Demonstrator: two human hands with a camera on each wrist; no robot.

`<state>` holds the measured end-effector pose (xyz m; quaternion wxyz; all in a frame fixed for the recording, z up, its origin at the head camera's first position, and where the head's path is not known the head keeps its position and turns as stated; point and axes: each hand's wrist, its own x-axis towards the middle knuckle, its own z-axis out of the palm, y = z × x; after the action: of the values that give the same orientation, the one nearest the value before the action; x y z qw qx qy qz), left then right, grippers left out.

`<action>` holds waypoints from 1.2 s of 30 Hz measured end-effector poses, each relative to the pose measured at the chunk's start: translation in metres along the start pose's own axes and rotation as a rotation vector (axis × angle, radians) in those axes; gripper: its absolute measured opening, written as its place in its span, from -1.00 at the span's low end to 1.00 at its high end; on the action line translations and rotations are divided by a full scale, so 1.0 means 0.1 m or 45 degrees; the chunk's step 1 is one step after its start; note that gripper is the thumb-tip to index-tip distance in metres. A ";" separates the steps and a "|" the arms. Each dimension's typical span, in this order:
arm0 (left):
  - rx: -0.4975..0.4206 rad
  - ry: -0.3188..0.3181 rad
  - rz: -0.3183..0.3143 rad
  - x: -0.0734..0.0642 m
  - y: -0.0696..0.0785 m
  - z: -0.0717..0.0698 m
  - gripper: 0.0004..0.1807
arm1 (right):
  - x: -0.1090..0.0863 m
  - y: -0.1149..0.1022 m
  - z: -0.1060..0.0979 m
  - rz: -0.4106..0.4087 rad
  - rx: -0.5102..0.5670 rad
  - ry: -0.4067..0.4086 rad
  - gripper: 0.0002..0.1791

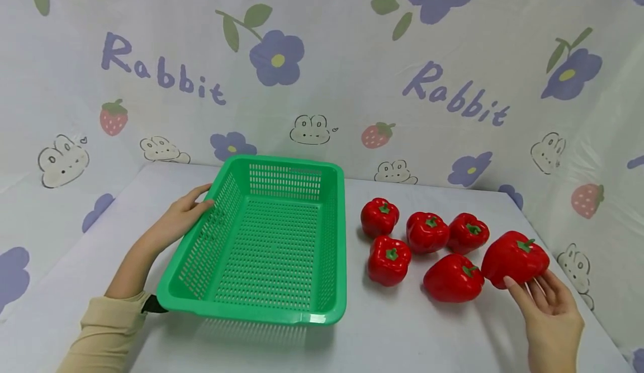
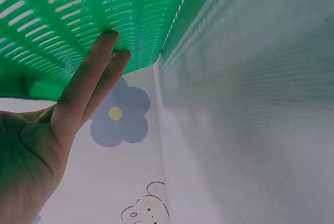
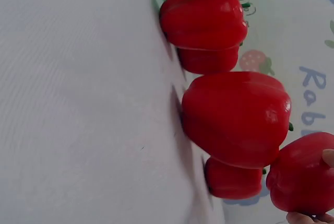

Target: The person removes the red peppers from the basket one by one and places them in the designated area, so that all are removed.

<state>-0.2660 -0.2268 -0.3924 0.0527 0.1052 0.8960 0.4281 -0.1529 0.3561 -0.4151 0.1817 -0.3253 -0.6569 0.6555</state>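
My left hand (image 1: pixel 183 219) grips the left rim of a green plastic basket (image 1: pixel 339 239), with the thumb over the rim. In the left wrist view, two fingers (image 2: pixel 86 80) lie extended against the outside of its slotted wall. The basket's near end stands off the tabletop, with a shadow below. At the right, my right hand (image 1: pixel 553 311) holds a red bell pepper (image 1: pixel 513 258) with a green stem, thumb in front and fingers under it. Another red bell pepper (image 1: pixel 453 279) lies just left of it; in the right wrist view the held pepper (image 3: pixel 302 174) is partly cut off.
More bell peppers stand between basket and right hand, among them a back-left one (image 1: pixel 379 217), a front-left one (image 1: pixel 389 261) and a back-right one (image 1: pixel 468 233). A white cloth covers the table (image 1: pixel 402 339). A printed curtain (image 1: pixel 322 99) hangs behind.
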 end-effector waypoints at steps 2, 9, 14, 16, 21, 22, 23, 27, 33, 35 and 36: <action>-0.004 0.000 -0.002 0.00 -0.01 0.00 -0.29 | 0.02 0.02 0.00 0.024 -0.033 0.004 0.05; -0.003 0.006 0.002 0.01 -0.01 0.00 -0.29 | 0.01 0.07 0.01 0.049 0.035 -0.005 0.07; 0.007 0.005 -0.015 0.02 -0.02 0.00 -0.28 | 0.01 0.11 0.01 0.048 0.071 -0.022 0.09; 0.006 0.004 -0.015 0.02 -0.02 0.00 -0.28 | 0.02 0.13 0.02 0.054 0.035 -0.019 0.09; -0.004 0.000 -0.002 0.01 -0.01 0.00 -0.30 | 0.06 0.18 0.02 0.073 -0.040 0.007 0.09; -0.008 0.000 0.000 0.01 -0.01 0.00 -0.30 | 0.08 0.19 0.02 0.080 -0.050 0.013 0.10; -0.009 -0.001 -0.001 0.01 -0.01 0.00 -0.30 | 0.09 0.20 0.03 0.090 -0.052 0.019 0.11; -0.006 0.000 -0.003 0.01 -0.01 0.00 -0.30 | 0.15 0.25 0.03 0.129 -0.085 0.018 0.14; 0.003 -0.002 -0.017 0.01 0.00 0.01 -0.29 | 0.22 0.30 0.03 0.148 -0.125 -0.031 0.15; 0.003 -0.004 -0.018 0.01 0.01 0.01 -0.29 | 0.24 0.32 0.02 0.150 -0.112 -0.041 0.19; 0.002 -0.004 -0.017 0.01 0.02 0.01 -0.28 | 0.24 0.32 0.02 0.151 -0.107 -0.044 0.19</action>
<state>-0.2669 -0.2246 -0.3919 0.0571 0.1000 0.8970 0.4268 -0.1655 0.3687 -0.4509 0.1173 -0.3594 -0.6666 0.6424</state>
